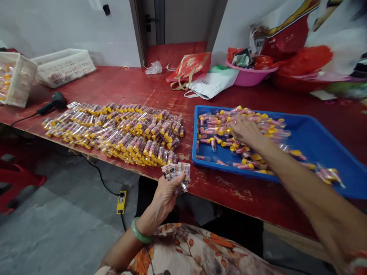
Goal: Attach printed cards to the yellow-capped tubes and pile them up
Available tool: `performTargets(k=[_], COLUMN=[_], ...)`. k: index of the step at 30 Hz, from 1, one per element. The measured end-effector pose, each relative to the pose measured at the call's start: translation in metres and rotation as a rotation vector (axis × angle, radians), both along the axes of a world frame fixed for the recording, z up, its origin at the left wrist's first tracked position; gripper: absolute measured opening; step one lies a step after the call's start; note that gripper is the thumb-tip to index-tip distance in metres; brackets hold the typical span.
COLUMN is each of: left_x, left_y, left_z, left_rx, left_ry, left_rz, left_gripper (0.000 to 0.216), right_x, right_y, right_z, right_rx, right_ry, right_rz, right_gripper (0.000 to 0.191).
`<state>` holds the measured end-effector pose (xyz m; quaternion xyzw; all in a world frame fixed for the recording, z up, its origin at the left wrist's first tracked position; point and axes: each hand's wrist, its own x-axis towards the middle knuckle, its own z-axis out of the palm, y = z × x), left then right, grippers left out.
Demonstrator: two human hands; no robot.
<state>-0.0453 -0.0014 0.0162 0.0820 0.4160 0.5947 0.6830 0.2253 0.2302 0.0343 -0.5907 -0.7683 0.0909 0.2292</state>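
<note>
My left hand (pixel 167 188) is closed on several small printed cards (pixel 183 170), fanned out above the table's front edge. A bit of clear plastic shows below my thumb. My right hand (pixel 243 130) reaches into the blue tray (pixel 315 133), down among small clear tubes (pixel 213 121) with yellow caps and pink contents. Its fingertips are blurred and partly lost among the tubes, so I cannot tell if they grip one. Left of the tray lies a wide pile of similar yellow-capped tubes (pixel 137 131), stacked in rows and darker inside.
A black heat gun or dryer (pixel 54 103) lies at the table's left, near white plastic baskets (pixel 67 67). Bags (pixel 212 82) and a pink basin (pixel 250 76) stand behind the tray. A yellow power strip (pixel 121 202) hangs below the red table (pixel 226 191).
</note>
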Motion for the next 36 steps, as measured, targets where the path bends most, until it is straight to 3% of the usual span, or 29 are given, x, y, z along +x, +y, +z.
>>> performTargets(k=[3,6,10,13,16,24,26,29,33,36], left_x=[0.004,0.008,0.017,0.024,0.029,0.023,0.020,0.014,0.010,0.010], left_y=[0.001,0.001,0.001,-0.002,-0.005,-0.001,0.002,0.003,0.000,-0.004], left_z=[-0.002,-0.004,-0.012,-0.018,-0.019,-0.008,-0.007,-0.005,0.000,0.004], left_rx=[-0.064,-0.119,-0.086,-0.044,-0.038,-0.033,-0.030,-0.020,-0.043,-0.055], left_ry=[-0.052,-0.071,-0.007,0.074,0.142,0.166,0.186,0.209,0.214,0.218], left_rz=[-0.022,-0.055,-0.069,-0.083,-0.100,-0.239,-0.249,-0.205,-0.054,0.002], left_gripper=[0.042,0.042,0.038,0.035,0.038,0.042,0.043,0.043,0.045,0.045], right_x=[0.010,-0.001,-0.049,-0.085,-0.102,-0.089,-0.085,-0.077,-0.066,-0.065], right_y=[-0.034,-0.090,-0.175,-0.211,-0.217,-0.187,-0.184,-0.190,-0.213,-0.230], right_z=[0.009,0.010,-0.005,-0.020,-0.030,-0.020,-0.017,-0.015,-0.016,-0.019], right_rx=[0.049,0.019,-0.291,-0.580,-0.738,-0.833,-0.769,-0.646,-0.714,-0.645], right_ry=[0.222,0.497,0.798,1.001,1.128,1.044,0.966,0.986,1.249,1.296], right_rz=[-0.118,-0.209,-0.110,-0.041,-0.021,0.115,0.147,0.128,0.140,0.193], right_gripper=[0.011,0.021,0.034,0.032,0.026,0.023,0.023,0.026,0.025,0.021])
